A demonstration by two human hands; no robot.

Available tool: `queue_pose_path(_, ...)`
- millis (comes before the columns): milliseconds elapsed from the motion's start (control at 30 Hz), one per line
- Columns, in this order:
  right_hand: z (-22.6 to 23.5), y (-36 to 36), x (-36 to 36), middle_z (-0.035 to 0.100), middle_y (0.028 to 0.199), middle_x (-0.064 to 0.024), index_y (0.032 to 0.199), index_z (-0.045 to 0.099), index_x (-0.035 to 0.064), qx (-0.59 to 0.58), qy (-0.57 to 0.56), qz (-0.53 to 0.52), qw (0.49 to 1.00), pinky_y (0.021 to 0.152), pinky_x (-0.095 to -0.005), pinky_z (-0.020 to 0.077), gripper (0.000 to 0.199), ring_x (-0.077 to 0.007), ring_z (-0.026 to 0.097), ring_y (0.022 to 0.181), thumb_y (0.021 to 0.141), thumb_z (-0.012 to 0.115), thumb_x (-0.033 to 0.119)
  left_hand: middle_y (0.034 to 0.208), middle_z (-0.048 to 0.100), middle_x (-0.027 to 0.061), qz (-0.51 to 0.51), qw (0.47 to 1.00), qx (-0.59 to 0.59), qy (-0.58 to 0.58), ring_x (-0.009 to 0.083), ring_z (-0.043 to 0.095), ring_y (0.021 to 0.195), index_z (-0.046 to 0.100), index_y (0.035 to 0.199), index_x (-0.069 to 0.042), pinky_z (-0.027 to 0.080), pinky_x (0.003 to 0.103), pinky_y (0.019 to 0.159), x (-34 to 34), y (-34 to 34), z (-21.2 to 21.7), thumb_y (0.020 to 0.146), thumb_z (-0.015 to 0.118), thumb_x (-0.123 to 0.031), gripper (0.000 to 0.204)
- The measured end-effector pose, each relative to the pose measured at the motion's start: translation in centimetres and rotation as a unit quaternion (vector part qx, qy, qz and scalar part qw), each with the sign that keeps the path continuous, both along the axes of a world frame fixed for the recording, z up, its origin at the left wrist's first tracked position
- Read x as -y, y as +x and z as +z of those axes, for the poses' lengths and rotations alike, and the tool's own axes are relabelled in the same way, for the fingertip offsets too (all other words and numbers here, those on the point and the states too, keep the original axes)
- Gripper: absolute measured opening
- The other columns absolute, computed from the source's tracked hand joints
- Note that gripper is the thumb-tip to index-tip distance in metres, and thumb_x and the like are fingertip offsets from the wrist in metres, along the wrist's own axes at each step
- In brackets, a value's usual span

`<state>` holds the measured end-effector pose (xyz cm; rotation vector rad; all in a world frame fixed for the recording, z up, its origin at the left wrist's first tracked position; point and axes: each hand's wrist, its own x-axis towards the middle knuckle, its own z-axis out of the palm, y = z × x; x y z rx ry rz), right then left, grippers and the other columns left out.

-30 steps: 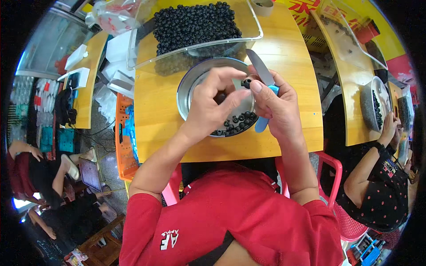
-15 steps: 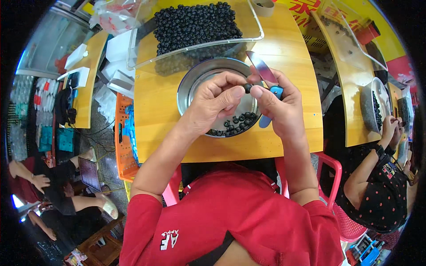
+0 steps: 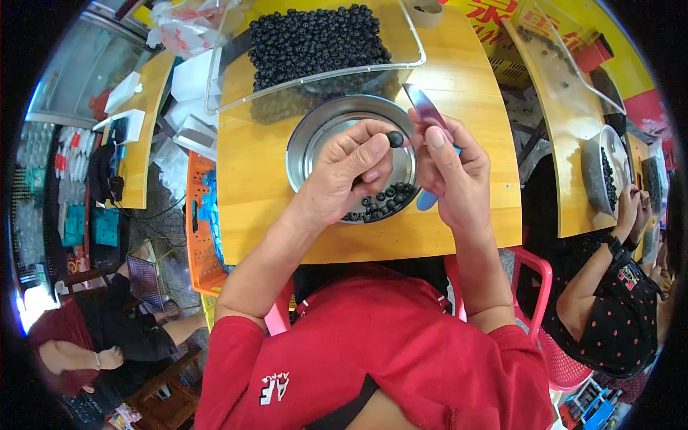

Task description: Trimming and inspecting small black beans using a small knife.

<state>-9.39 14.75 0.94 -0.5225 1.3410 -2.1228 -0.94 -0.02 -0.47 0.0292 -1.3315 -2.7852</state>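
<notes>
- Pinching a small black ball (image 3: 395, 139) between thumb and fingertips, that's the left hand (image 3: 347, 168). The ball pokes out on the side facing the right hand.
- Just beside it, the right hand (image 3: 459, 165) is wrapped around a knife (image 3: 423, 106), blade angled up past the fingers and blue handle (image 3: 428, 201) showing below. Blade's apart from the ball.
- Underneath the left hand: a round metal bowl (image 3: 295, 147), with a bunch of loose black balls (image 3: 388, 203) on its near side, kinda between the two hands.
- Yellow wooden table (image 3: 473, 86) spreads out below both hands.
- Ahead, past the left hand: a clear plastic bin (image 3: 322, 78) with a big heap of black balls (image 3: 315, 43).
- Off left of the left hand, beside the table: an orange crate (image 3: 203, 244) with blue stuff (image 3: 211, 204) in it.
- Way out right of the right hand: another person (image 3: 609, 315) in a dotted black top, hands near a second bowl (image 3: 593, 175).
</notes>
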Motion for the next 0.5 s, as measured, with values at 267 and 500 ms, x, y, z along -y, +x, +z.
queue_pose_path(267,-0.09,0.91,-0.09,0.057,0.078,-0.0021,0.123,0.054,-0.0031,-0.130,0.041,0.003,0.991,0.043,-0.0169,0.0273,0.032,-0.0004,0.038,0.050,0.096,0.051,0.014,0.062,0.035,-0.0063,0.021,0.999,0.032,0.004,0.0034,0.032,0.055,0.056,0.108,-0.008,0.026,0.019,0.049,-0.41,-0.04,0.58,0.096,0.052,-0.032,0.026)
queue_pose_path(500,-0.68,0.87,0.22,0.057,0.075,-0.0019,0.123,0.054,-0.0019,-0.161,0.033,0.005,0.986,0.043,-0.0169,0.0276,0.031,-0.0008,0.038,0.050,0.097,0.051,0.013,0.065,0.041,-0.0034,0.005,0.999,0.028,0.022,0.0048,0.037,0.055,0.055,0.109,-0.009,0.028,0.019,0.046,-0.03,-0.17,-0.09,0.097,0.052,-0.028,0.023)
